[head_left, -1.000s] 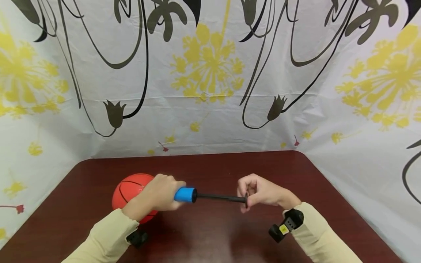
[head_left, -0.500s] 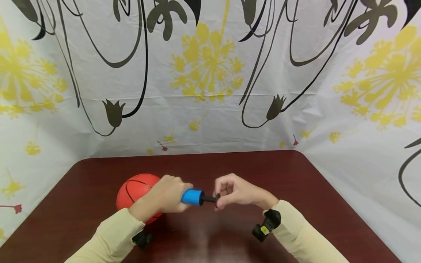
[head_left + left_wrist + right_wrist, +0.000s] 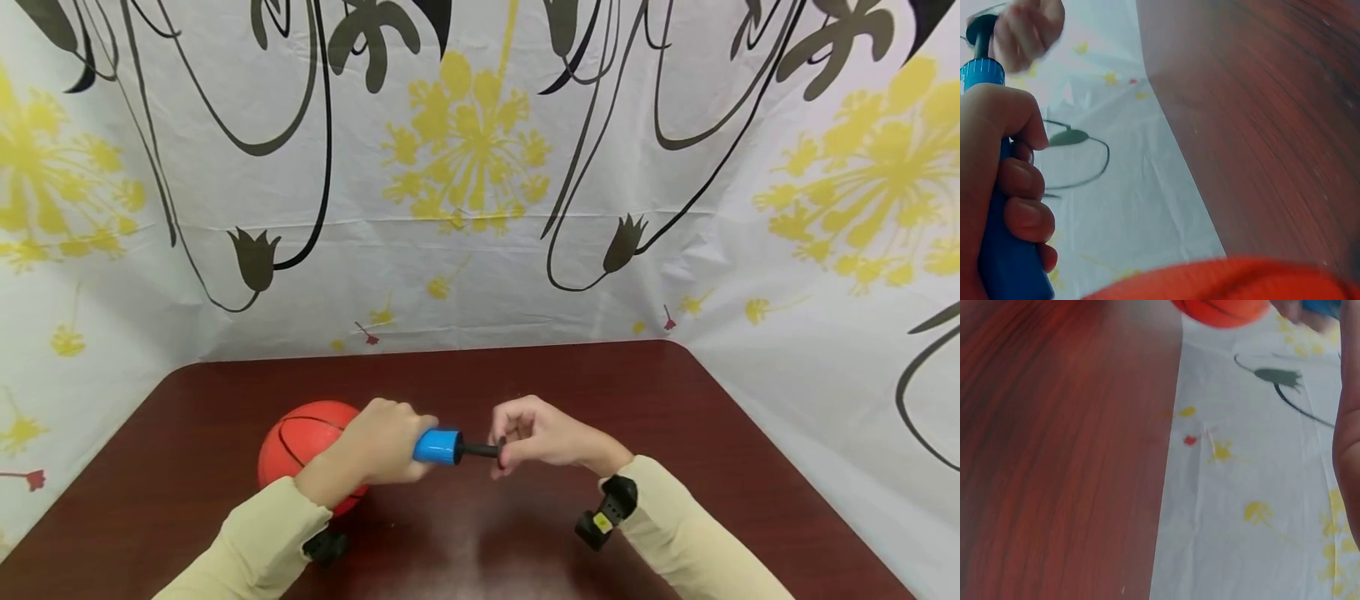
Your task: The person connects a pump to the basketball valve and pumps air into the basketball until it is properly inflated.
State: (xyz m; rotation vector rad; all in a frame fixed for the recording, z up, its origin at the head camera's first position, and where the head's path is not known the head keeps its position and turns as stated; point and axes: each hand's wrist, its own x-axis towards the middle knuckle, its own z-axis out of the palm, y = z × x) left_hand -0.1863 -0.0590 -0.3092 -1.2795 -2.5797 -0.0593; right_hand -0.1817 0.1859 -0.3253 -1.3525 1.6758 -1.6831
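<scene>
A blue hand pump [image 3: 437,447] with a black plunger rod lies level between the two hands over the table. My left hand [image 3: 384,442] grips its barrel; in the left wrist view the fingers curl round the blue body [image 3: 1013,269]. At the rod's outer end, my right hand [image 3: 543,435] pinches the black disc-shaped handle [image 3: 502,452] between thumb and fingers. A short stretch of rod shows outside the barrel. Behind the left hand and forearm sits an orange-red basketball [image 3: 296,442] with black lines, partly hidden by them. The barrel's far end is hidden in the head view.
The dark red-brown wooden table [image 3: 600,375] has rounded far corners. A white cloth [image 3: 480,308] printed with yellow flowers and dark stems hangs behind and along the sides. Each wrist wears a black camera [image 3: 607,512], close over the table.
My right hand has moved left, pushing most of the rod into the barrel, then drawn it out very slightly. The left hand has shifted a little right and still grips the pump.
</scene>
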